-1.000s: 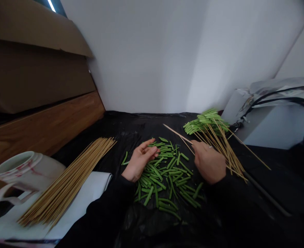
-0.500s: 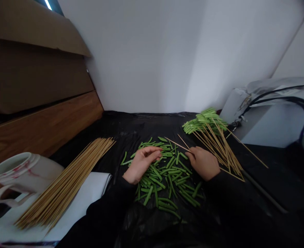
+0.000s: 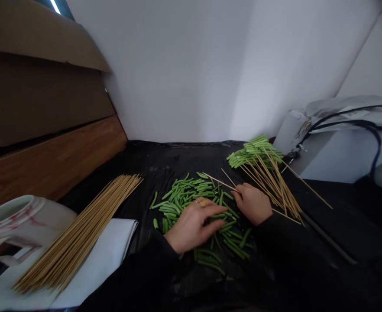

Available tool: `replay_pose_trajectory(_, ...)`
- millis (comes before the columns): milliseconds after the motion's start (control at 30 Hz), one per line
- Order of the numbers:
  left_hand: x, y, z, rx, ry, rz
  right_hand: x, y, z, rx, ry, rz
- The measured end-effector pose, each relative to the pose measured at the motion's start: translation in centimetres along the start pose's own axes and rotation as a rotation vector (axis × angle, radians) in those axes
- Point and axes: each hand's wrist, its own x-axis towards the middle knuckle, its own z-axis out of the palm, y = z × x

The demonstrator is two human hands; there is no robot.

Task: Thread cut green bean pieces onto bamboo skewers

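Cut green beans point(image 3: 205, 188) lie in a loose heap on black plastic sheeting point(image 3: 184, 154). Over the heap's middle is my left hand point(image 3: 194, 223), its thumb and fingers stretched and apart, with a ring on one finger. Nothing shows in its grasp; some beans under it are hidden. At the heap's right edge, my right hand point(image 3: 253, 203) is closed around two thin bamboo skewers point(image 3: 219, 181), whose tips point up and left. No bean can be seen on either skewer.
On the left, a bundle of bamboo skewers point(image 3: 80, 229) rests on white folded paper point(image 3: 113, 247) beside a tilted mug point(image 3: 44, 219). At the back right, threaded beans point(image 3: 256, 151) are stacked, with skewers point(image 3: 283, 190) reaching towards me. A white box point(image 3: 327, 151) with cables stands behind.
My left hand has moved right and nearer to me over the heap, its fingers going from pinched to spread. My right hand keeps hold of the skewers. The view has shifted slightly.
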Motion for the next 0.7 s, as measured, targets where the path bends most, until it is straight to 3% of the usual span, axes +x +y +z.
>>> replay_pose_trajectory(133,-0.8,2.0,1.7,0.224,-0.253,0.264,0.0,0.0,0.0,0.006,0.009,-0.009)
replay_pose_trajectory(267,-1.5,1.8,3.4,0.333,-0.304,0.324,-0.1,-0.1,0.1,0.012,0.019,-0.007)
replay_pose_trajectory(467,-1.2,0.5,4.3,0.309,-0.187,0.286,0.0,0.0,0.0,0.022,0.02,-0.011)
replay_pose_trajectory(700,-0.4,-0.2,2.1,0.193,0.044,0.064,0.1,0.5,0.0,0.061,0.098,-0.013)
